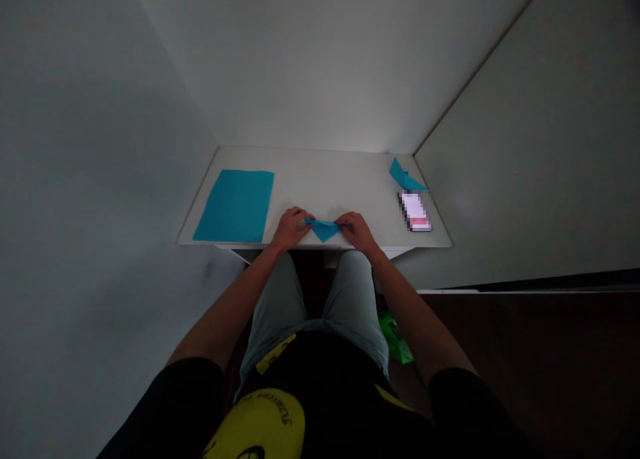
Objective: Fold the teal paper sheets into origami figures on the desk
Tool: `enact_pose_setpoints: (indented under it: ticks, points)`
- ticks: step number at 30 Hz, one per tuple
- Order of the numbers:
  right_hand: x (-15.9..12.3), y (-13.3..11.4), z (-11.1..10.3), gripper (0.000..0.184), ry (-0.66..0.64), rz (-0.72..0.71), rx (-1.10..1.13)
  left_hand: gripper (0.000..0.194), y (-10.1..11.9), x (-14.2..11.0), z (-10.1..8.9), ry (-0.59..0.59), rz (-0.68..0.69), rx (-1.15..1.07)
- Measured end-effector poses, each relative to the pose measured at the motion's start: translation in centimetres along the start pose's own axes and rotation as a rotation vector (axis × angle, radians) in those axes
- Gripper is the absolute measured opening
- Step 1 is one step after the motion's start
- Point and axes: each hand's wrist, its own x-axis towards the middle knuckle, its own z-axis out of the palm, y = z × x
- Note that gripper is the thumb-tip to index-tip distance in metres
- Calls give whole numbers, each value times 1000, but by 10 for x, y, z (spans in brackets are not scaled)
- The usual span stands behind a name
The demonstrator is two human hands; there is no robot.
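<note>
A small piece of folded blue paper (325,230) is stretched between my two hands near the table's front edge, its lower point facing me. My left hand (293,228) pinches its left end, and my right hand (357,230) pinches the right end. The fingers of both hands are closed on it, with the tips partly hidden. To the left lies a flat sheet of blue paper (236,206). At the back right of the table sits another folded blue paper shape (404,177), like a small boat.
The white table (325,172) stands against walls at the back, left and right. A phone (416,211) with a lit, blurred screen lies on its right side. Below the table at right, a green plastic bag (395,338) rests on the dark floor.
</note>
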Motion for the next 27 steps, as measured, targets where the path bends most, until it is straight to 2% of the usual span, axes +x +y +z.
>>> enact_pose_setpoints:
  ticks: [6,11,15,19,24,27]
  points:
    - [-5,-1,1,27,-29,-12,-66,20,-3,-3,3,-40,44,9]
    - [-13,-4,-1,24,-45,-92,-51,21,0,-7,2,-42,69,13]
    - [-14,-3,-1,19,-3,-48,-67,22,4,-8,0,-67,57,-29]
    - [-13,-3,2,23,28,-16,-90,21,11,-7,-2,-75,-5,11]
    - [-12,-2,3,32,27,-35,-109,41,16,-6,-4,-101,-46,101]
    - [-11,1,4,34,13,-19,-106,41,16,-4,-4,-132,-66,130]
